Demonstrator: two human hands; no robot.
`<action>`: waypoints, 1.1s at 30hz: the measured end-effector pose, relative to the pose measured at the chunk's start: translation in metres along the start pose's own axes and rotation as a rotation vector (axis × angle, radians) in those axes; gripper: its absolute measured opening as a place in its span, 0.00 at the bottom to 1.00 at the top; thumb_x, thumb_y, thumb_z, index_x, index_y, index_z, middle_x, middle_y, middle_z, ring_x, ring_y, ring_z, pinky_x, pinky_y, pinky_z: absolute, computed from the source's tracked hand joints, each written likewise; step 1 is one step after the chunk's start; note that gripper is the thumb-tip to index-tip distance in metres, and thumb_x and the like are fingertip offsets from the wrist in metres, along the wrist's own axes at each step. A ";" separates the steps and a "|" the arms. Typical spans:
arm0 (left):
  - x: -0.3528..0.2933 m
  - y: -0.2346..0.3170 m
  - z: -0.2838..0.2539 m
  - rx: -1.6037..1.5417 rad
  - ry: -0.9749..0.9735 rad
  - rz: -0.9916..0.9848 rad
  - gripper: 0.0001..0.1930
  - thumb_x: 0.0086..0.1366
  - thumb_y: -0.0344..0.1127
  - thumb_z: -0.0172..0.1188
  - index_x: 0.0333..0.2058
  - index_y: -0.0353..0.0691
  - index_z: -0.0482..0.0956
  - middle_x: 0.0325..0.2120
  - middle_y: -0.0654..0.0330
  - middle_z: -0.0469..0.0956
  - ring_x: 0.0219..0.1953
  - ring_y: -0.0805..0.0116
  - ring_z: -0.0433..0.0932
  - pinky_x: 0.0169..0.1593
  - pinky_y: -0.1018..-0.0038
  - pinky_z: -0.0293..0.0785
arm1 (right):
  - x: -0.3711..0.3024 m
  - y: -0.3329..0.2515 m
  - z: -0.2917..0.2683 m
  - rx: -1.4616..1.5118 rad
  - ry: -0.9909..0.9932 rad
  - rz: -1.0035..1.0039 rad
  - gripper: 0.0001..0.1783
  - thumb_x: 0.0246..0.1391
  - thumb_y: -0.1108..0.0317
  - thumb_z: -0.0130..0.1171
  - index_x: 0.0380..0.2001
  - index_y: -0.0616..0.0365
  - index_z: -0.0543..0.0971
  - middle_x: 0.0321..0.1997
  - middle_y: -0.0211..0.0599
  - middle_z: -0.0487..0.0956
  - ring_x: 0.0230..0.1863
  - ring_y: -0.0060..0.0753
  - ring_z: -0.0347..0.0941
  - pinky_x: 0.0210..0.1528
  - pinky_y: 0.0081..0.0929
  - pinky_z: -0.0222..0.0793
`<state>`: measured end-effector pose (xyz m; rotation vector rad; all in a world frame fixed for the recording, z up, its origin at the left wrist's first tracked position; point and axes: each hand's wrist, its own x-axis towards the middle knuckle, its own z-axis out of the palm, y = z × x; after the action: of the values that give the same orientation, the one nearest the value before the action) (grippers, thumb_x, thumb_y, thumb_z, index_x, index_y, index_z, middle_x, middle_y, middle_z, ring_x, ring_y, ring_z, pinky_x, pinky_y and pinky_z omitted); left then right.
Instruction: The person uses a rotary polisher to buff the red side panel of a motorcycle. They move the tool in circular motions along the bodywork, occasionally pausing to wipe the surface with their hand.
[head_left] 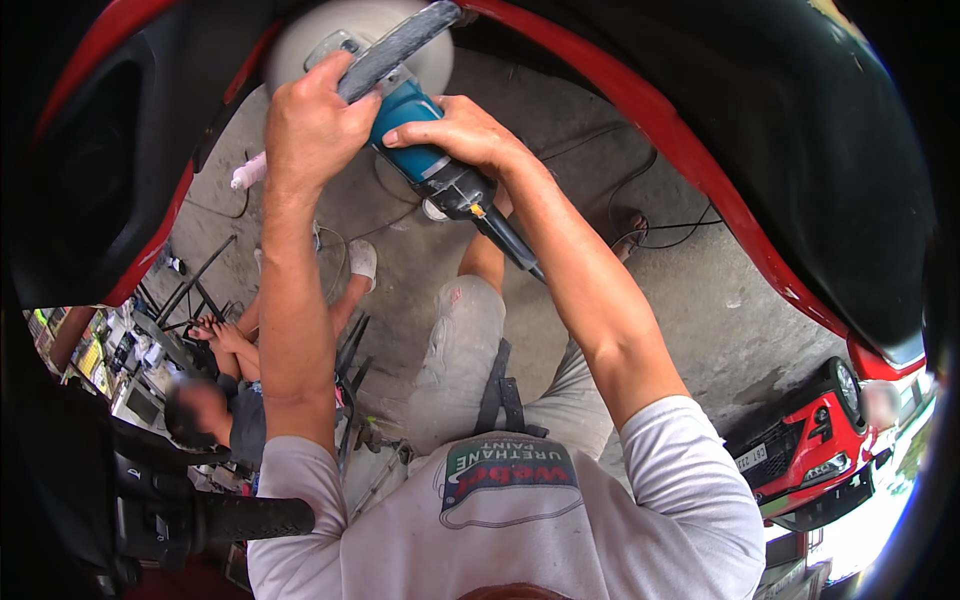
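Both my hands are on a blue and black rotary polisher at the top of the view. Its round white pad lies up against the underside of red and black bodywork. My left hand is closed around the dusty grey side handle, close to the pad. The fingers of my right hand wrap the blue motor body, thumb laid across it. The black rear end of the polisher points down toward my knees. Part of the pad is hidden behind the handle and my left hand.
A curved red panel arches over the right side. A black handlebar grip juts in at lower left. Cables cross the concrete floor near a pinkish bottle. Another person sits at left; a red car stands at right.
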<state>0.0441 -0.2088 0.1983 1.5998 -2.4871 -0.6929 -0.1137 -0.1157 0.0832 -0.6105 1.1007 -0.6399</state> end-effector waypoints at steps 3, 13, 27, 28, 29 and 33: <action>0.006 -0.004 0.008 0.021 0.001 0.072 0.16 0.57 0.39 0.72 0.41 0.37 0.86 0.24 0.45 0.83 0.30 0.42 0.86 0.35 0.53 0.80 | -0.002 0.002 -0.002 0.004 0.033 0.014 0.42 0.43 0.40 0.79 0.48 0.70 0.85 0.38 0.49 0.87 0.36 0.38 0.87 0.42 0.32 0.83; -0.002 0.006 0.024 -0.163 -0.089 0.185 0.12 0.59 0.34 0.71 0.41 0.37 0.85 0.26 0.45 0.83 0.30 0.42 0.86 0.36 0.60 0.81 | -0.042 0.022 -0.003 0.035 0.216 0.099 0.41 0.43 0.44 0.81 0.49 0.71 0.84 0.40 0.48 0.88 0.38 0.35 0.87 0.44 0.32 0.83; -0.096 0.135 0.040 -0.326 -0.285 0.415 0.18 0.50 0.33 0.74 0.39 0.38 0.80 0.22 0.52 0.82 0.28 0.48 0.84 0.37 0.57 0.79 | -0.234 0.064 -0.004 0.187 0.453 0.200 0.38 0.42 0.53 0.80 0.52 0.70 0.82 0.45 0.45 0.87 0.46 0.33 0.85 0.53 0.33 0.81; -0.099 0.142 0.044 -0.323 -0.299 0.426 0.18 0.50 0.34 0.75 0.38 0.39 0.79 0.21 0.54 0.81 0.28 0.50 0.84 0.39 0.59 0.78 | -0.243 0.070 -0.007 0.186 0.443 0.230 0.39 0.43 0.54 0.80 0.54 0.70 0.81 0.46 0.44 0.87 0.48 0.33 0.85 0.55 0.34 0.81; -0.101 0.144 0.047 -0.326 -0.309 0.425 0.18 0.50 0.34 0.74 0.38 0.39 0.79 0.21 0.54 0.81 0.29 0.50 0.85 0.39 0.59 0.78 | -0.245 0.074 -0.006 0.216 0.443 0.238 0.39 0.43 0.54 0.80 0.54 0.70 0.81 0.47 0.44 0.87 0.48 0.33 0.85 0.55 0.34 0.81; -0.101 0.148 0.051 -0.294 -0.310 0.410 0.17 0.50 0.33 0.74 0.38 0.39 0.78 0.22 0.54 0.82 0.29 0.50 0.85 0.39 0.59 0.77 | -0.243 0.076 -0.006 0.243 0.458 0.222 0.41 0.43 0.53 0.80 0.55 0.72 0.80 0.48 0.44 0.87 0.47 0.33 0.85 0.55 0.34 0.81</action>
<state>-0.0513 -0.0529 0.2320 0.9020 -2.6334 -1.2401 -0.1834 0.1126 0.1729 -0.1262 1.4647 -0.7252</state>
